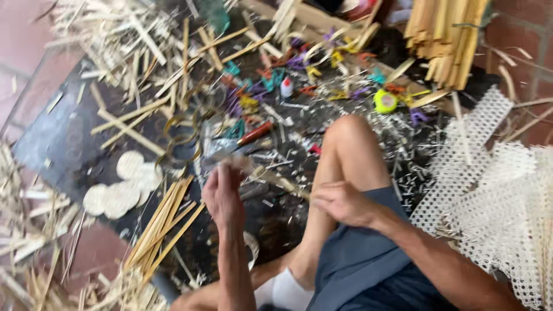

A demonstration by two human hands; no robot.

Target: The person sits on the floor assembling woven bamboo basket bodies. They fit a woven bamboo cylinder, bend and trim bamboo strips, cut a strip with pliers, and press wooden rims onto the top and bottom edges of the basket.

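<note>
Bamboo strip (271, 178), thin and pale, runs between the two hands: the left hand (222, 193) pinches its upper end with fingers closed around it, and the right hand (343, 203), curled shut near the bent knee (348, 129), seems to grip the lower end, though motion blur hides exactly how. Just below the left hand lies a bundle of long splints (164, 227), and further out to its left sit a few round woven discs (124, 187). Beyond both hands the dark mat (57, 138) is littered with shavings, coloured scraps, a small white glue bottle (286, 87) and a yellow-green tape roll (385, 101). To the right of the right hand rest sheets of open white cane webbing (495, 196). Working such a strip well probably means keeping it taut between both grips, holding it close to the body over the knee, and letting the fingers slide rather than jerk, since a thin splint can snap or splinter.
</note>
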